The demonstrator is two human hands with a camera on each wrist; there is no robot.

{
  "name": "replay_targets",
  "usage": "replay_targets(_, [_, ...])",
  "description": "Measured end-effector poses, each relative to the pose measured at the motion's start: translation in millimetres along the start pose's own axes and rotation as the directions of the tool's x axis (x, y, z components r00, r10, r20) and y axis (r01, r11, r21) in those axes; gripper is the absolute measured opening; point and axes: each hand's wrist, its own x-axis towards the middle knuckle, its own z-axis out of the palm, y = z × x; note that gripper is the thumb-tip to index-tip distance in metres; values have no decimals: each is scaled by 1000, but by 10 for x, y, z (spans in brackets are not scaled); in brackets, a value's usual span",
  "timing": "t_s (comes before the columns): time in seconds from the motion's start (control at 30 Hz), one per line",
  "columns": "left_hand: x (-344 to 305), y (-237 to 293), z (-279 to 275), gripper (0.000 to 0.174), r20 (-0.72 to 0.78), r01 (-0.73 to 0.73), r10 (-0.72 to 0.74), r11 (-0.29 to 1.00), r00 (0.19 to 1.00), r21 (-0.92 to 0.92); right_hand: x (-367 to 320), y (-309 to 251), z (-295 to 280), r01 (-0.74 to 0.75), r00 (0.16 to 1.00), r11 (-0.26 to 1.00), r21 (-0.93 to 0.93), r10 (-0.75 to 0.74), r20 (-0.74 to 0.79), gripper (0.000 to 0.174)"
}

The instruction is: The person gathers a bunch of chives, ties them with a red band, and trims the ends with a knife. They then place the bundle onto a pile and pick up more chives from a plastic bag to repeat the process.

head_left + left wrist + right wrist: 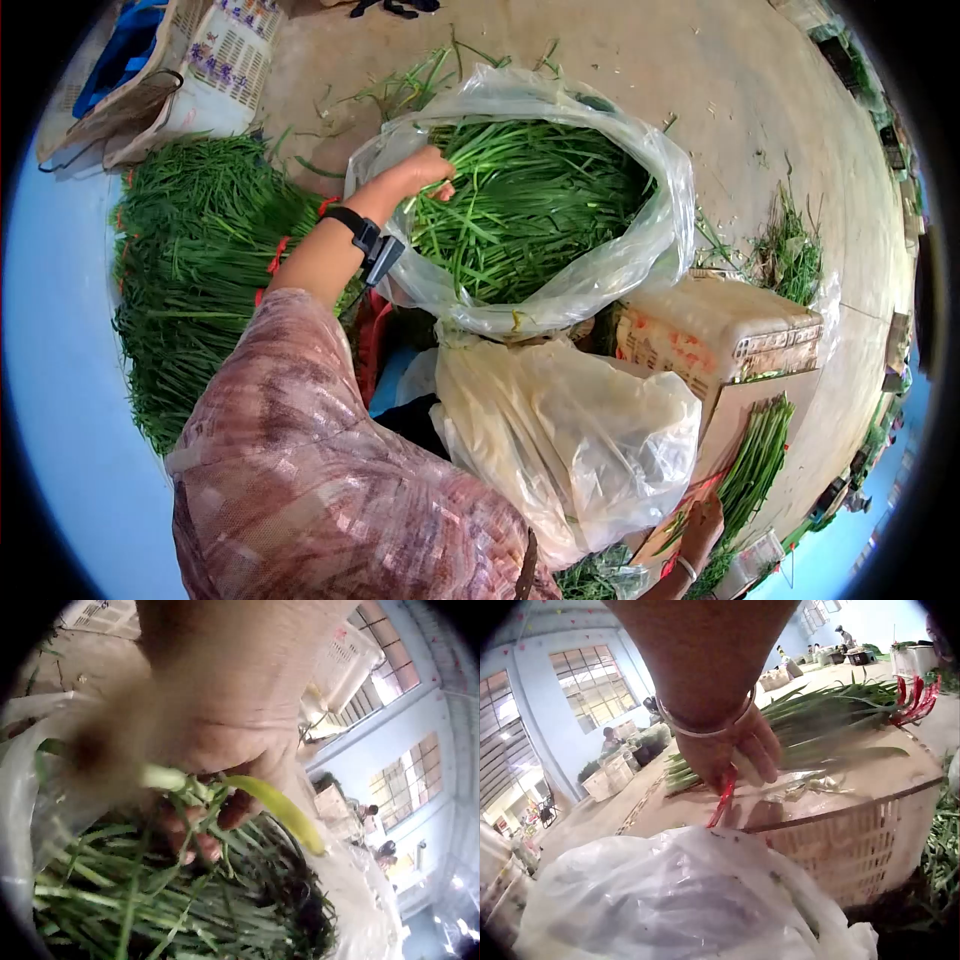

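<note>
My left hand [425, 172] is at the left rim of a clear plastic bag [668, 180] full of long green leaves [540, 190]. In the left wrist view its curled fingers [201, 844] grip a few green stalks [169, 778], one with a yellow leaf [281, 810]. At the lower right, my right hand [703, 522] is beside a bundle of green stalks [758, 450] lying on a cardboard sheet [728, 425]. The right wrist view shows that hand [724, 754] pinching a red tie [721, 806] near the bundle [817, 720]; part of its grip is hidden.
Many tied bundles [200, 270] lie at the left. A plastic crate [720, 325] stands right of the bag, and crumpled plastic [570, 440] covers the space before me. Loose leaves [790, 250] lie on the floor. Another crate [230, 60] stands at the upper left.
</note>
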Motion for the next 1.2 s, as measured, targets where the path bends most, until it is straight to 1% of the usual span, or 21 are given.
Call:
replay_targets(0.03, [29,-11,42,23,97,109,-96,984,991,-138,-1,72,17,31,1000,1000,-2,-31,-4,36])
replay_targets(0.1, [79,-48,145,25,166,50,-33,994,986,-98,1,90,-3,17,998,998,-57,-14,57,37])
replay_targets(0.17, [231,-214,324,22,-86,-1,-2,1000,996,-28,14,-6,1,15,994,995,-101,-4,107,37])
replay_targets(0.2, [665,-552,340,26,12,-65,65,998,998,-5,-8,-46,1,37,999,989,-141,-32,39,36])
replay_targets(0.23, [583,-460,366,26,14,-68,68,998,998,-6,-49,-243,-26,54,998,982,-183,-61,-30,35])
replay_targets(0.3, [307,-283,448,22,12,106,-106,989,994,-106,-94,-741,-256,39,990,992,-124,-55,-129,35])
replay_targets(0.33, [150,-215,451,23,146,116,-97,984,985,-134,-12,-572,-320,145,977,989,-11,-145,-153,35])
replay_targets(0.4, [-145,-120,482,22,276,185,-122,959,953,-214,13,-1375,-426,139,976,975,173,-106,-191,34])
replay_targets(0.47, [-456,-68,547,22,414,272,-134,915,901,-297,179,-1981,-326,322,945,879,352,-274,-180,32])
replay_targets(0.57, [-715,-169,788,24,477,294,-96,885,873,-360,478,-2986,169,309,893,763,568,-438,103,30])
replay_targets(0.6, [-823,-166,876,23,458,294,-94,873,884,-389,587,-3334,387,467,830,818,335,-536,152,32])
replay_targets(0.63, [-929,-159,964,22,438,295,-94,860,894,-417,792,-3487,835,409,796,826,387,-530,292,38])
replay_targets(0.7, [-1027,-204,1128,19,445,269,-57,863,894,-429,812,-3841,1505,529,784,842,108,-533,318,37])
replay_targets(0.8, [-1193,-213,1306,18,454,309,-62,812,889,-495,803,-3843,2193,536,773,839,92,-532,346,36])
replay_targets(0.87, [-1250,-197,1285,21,482,417,-135,726,866,-547,812,-3698,2417,437,855,892,112,-451,255,25])
replay_targets(0.9, [-1250,-254,1286,21,483,426,-145,722,864,-545,819,-3595,2403,471,832,870,145,-493,254,18])
replay_targets(0.97, [-1198,-312,1339,23,582,579,-178,513,794,-633,741,-3505,2252,492,814,849,194,-527,243,14])
replay_targets(1.0, [-1186,-299,1325,27,590,540,-136,599,796,-591,660,-3524,2170,523,793,844,120,-533,296,14])
replay_targets(1.1, [-1047,-390,1533,33,618,546,-59,537,784,-642,325,-3591,2115,616,717,788,12,-567,407,20])
replay_targets(1.17, [-1054,-377,1546,26,566,513,-86,549,820,-660,343,-3532,2006,651,650,753,93,-616,445,26])
replay_targets(1.2, [-1010,-422,1528,23,477,386,-113,758,872,-525,448,-3489,1962,592,658,784,189,-605,450,29])
